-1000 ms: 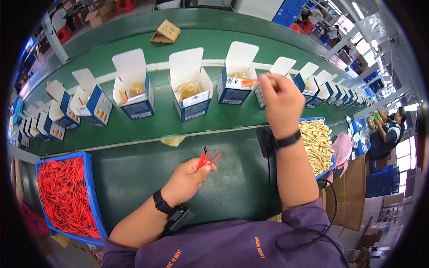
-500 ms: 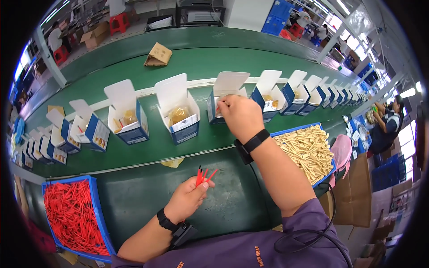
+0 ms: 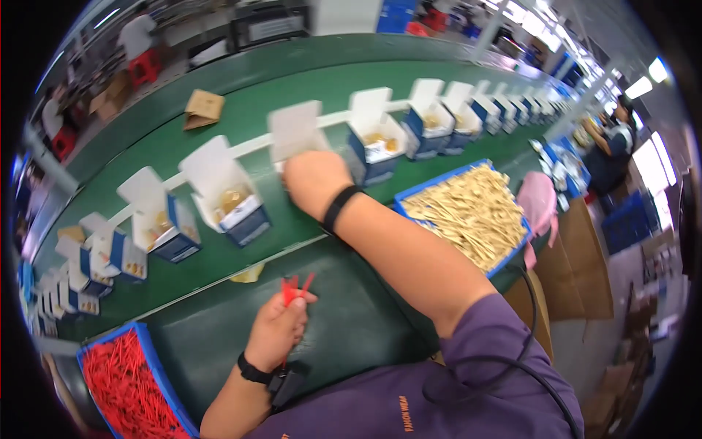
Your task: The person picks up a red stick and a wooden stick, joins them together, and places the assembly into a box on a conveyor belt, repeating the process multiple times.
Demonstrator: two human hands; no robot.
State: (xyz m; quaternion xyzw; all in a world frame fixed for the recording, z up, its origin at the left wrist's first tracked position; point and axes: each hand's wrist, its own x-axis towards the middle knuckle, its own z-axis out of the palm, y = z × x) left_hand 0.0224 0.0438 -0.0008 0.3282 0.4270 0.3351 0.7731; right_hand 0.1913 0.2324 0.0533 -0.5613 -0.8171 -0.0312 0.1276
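My left hand (image 3: 278, 328) is closed around several thin red sticks (image 3: 294, 290), held over the dark green work surface (image 3: 351, 307). My right hand (image 3: 316, 183) reaches to the opening of a blue and white box with a raised white lid (image 3: 295, 126); its fingertips are hidden there. To the right of that hand stands another open box (image 3: 379, 170) with amber-coloured contents. An open box on the left (image 3: 248, 225) holds a similar amber-coloured item.
At lower left lies a blue tray (image 3: 155, 360) of red sticks. Another blue tray (image 3: 507, 262), at right, holds pale wooden pieces (image 3: 464, 216). More open boxes line the green belt (image 3: 256, 80). A folded brown carton (image 3: 203, 110) lies behind them. A person (image 3: 613, 143) works at far right.
The view has swung, so the boxes and trays sit further left in the picture. My right hand has gone deeper into the box opening. My left hand still grips the red sticks.
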